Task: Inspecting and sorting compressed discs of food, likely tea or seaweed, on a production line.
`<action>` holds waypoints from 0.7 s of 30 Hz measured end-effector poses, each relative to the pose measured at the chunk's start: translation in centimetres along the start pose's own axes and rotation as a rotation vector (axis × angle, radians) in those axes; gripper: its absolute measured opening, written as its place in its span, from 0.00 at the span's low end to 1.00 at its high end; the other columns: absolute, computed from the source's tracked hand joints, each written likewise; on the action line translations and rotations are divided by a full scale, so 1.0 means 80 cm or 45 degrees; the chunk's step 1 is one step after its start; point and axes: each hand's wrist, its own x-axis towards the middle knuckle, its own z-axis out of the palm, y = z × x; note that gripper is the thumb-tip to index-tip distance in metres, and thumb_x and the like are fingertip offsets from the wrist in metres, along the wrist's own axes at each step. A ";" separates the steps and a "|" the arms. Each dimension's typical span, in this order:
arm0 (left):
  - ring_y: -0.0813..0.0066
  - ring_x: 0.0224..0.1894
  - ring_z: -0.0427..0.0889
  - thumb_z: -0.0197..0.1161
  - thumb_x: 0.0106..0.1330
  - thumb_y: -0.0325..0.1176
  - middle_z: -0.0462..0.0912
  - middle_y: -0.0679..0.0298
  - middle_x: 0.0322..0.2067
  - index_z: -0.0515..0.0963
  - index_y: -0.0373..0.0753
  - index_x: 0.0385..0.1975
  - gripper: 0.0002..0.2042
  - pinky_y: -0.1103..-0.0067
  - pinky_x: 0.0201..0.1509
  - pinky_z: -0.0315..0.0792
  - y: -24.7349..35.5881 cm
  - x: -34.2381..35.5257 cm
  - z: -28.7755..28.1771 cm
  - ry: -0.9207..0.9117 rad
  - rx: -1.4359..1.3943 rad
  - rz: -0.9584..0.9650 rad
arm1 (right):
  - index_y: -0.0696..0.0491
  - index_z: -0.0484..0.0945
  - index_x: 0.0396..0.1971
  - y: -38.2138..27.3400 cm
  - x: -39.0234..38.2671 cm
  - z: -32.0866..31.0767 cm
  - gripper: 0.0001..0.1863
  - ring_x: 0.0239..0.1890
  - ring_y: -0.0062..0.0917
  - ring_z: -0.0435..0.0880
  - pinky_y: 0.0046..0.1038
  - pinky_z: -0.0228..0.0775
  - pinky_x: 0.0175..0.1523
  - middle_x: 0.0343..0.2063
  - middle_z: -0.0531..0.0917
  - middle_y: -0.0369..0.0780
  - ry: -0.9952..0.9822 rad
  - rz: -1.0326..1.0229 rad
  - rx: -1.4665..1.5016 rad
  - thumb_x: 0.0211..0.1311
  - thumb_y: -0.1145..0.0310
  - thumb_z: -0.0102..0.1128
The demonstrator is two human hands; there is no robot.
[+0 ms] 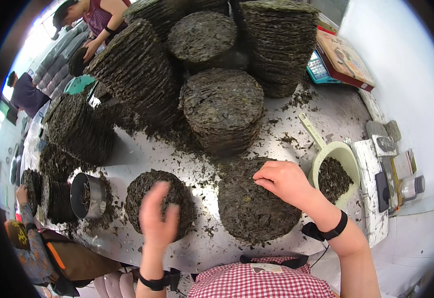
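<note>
Two round, flat cakes of dark dried seaweed lie on the pale metal table before me. My left hand (pixel 158 216), blurred by motion, is over the smaller left seaweed round (pixel 136 198), with thumb and fingers apart. Above the larger right seaweed round (pixel 259 218) is my right hand (pixel 284 180), its fingers pressed together near the far part of the disc. Whatever is between those fingertips, if anything, is too small to make out. Beside my right forearm, a pale green long-handled scoop (pixel 343 149) holds loose seaweed bits.
Tall stacks of seaweed rounds (pixel 222 109) fill the far side. A metal ring mould (pixel 95 198) stands at the left. Boxes (pixel 348 59) sit at the back right. Co-workers (pixel 95 20) are at the far left, another person (pixel 33 243) at the near left.
</note>
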 end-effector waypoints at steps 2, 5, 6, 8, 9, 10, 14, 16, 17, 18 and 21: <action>0.52 0.61 0.67 0.69 0.52 0.31 0.69 0.50 0.58 0.65 0.36 0.59 0.32 0.65 0.64 0.62 0.033 -0.005 0.032 -0.404 -0.035 0.070 | 0.51 0.81 0.26 0.005 0.007 0.011 0.04 0.30 0.30 0.81 0.31 0.74 0.34 0.26 0.81 0.35 -0.021 0.000 -0.137 0.50 0.68 0.65; 0.52 0.63 0.65 0.69 0.54 0.34 0.66 0.50 0.60 0.56 0.33 0.63 0.38 0.63 0.66 0.60 0.042 -0.018 0.057 -0.578 -0.144 0.168 | 0.50 0.81 0.25 -0.001 0.016 0.028 0.04 0.30 0.30 0.81 0.31 0.73 0.34 0.25 0.80 0.35 -0.021 0.012 -0.211 0.49 0.68 0.65; 0.53 0.63 0.66 0.68 0.54 0.33 0.66 0.51 0.61 0.56 0.33 0.64 0.38 0.64 0.66 0.60 0.037 -0.024 0.066 -0.540 -0.199 0.181 | 0.50 0.81 0.25 -0.004 0.018 0.030 0.04 0.30 0.30 0.81 0.31 0.73 0.34 0.25 0.80 0.35 -0.025 0.015 -0.212 0.49 0.68 0.65; 0.54 0.63 0.66 0.68 0.54 0.33 0.66 0.52 0.61 0.54 0.34 0.64 0.38 0.64 0.66 0.61 0.030 -0.029 0.066 -0.541 -0.187 0.168 | 0.50 0.81 0.24 -0.010 0.023 0.035 0.04 0.29 0.31 0.80 0.32 0.73 0.34 0.25 0.80 0.35 -0.069 0.041 -0.279 0.48 0.67 0.66; 0.54 0.62 0.67 0.68 0.55 0.33 0.66 0.53 0.62 0.53 0.34 0.65 0.39 0.64 0.65 0.61 0.029 -0.030 0.067 -0.539 -0.174 0.158 | 0.50 0.81 0.24 -0.009 0.024 0.035 0.04 0.29 0.31 0.80 0.32 0.73 0.34 0.25 0.80 0.35 -0.071 0.046 -0.282 0.48 0.67 0.66; 0.54 0.62 0.67 0.68 0.55 0.33 0.66 0.53 0.62 0.53 0.34 0.65 0.39 0.64 0.65 0.61 0.028 -0.030 0.068 -0.542 -0.179 0.159 | 0.49 0.80 0.24 -0.007 0.027 0.035 0.04 0.30 0.32 0.80 0.33 0.73 0.36 0.24 0.79 0.35 -0.125 0.102 -0.251 0.49 0.67 0.65; 0.55 0.62 0.67 0.68 0.54 0.32 0.66 0.54 0.62 0.51 0.34 0.65 0.40 0.65 0.64 0.62 0.030 -0.028 0.071 -0.563 -0.182 0.143 | 0.51 0.78 0.24 -0.007 0.025 0.007 0.04 0.31 0.32 0.81 0.32 0.73 0.37 0.26 0.79 0.38 -0.175 0.227 0.039 0.51 0.68 0.64; 0.55 0.62 0.67 0.68 0.54 0.31 0.66 0.54 0.62 0.51 0.34 0.65 0.40 0.65 0.64 0.62 0.030 -0.030 0.070 -0.572 -0.169 0.123 | 0.52 0.78 0.25 -0.018 0.012 -0.018 0.04 0.30 0.29 0.82 0.29 0.74 0.36 0.26 0.80 0.38 -0.132 0.315 0.204 0.52 0.70 0.63; 0.54 0.61 0.68 0.67 0.55 0.32 0.67 0.54 0.61 0.53 0.34 0.65 0.39 0.63 0.64 0.62 0.028 -0.031 0.068 -0.558 -0.181 0.106 | 0.54 0.77 0.26 -0.021 0.002 -0.030 0.04 0.30 0.27 0.82 0.26 0.74 0.35 0.27 0.81 0.39 -0.087 0.397 0.370 0.53 0.73 0.63; 0.53 0.61 0.68 0.67 0.55 0.33 0.67 0.54 0.61 0.54 0.33 0.64 0.38 0.61 0.65 0.62 0.028 -0.030 0.068 -0.546 -0.198 0.102 | 0.54 0.77 0.26 -0.021 -0.015 -0.046 0.04 0.30 0.27 0.82 0.26 0.74 0.35 0.27 0.81 0.39 -0.078 0.407 0.361 0.53 0.73 0.63; 0.54 0.61 0.68 0.67 0.54 0.31 0.68 0.54 0.60 0.53 0.34 0.65 0.39 0.63 0.64 0.62 0.024 -0.028 0.065 -0.550 -0.191 0.134 | 0.58 0.77 0.27 0.003 -0.084 -0.084 0.04 0.29 0.20 0.82 0.21 0.74 0.35 0.28 0.83 0.38 0.136 0.672 1.003 0.53 0.78 0.64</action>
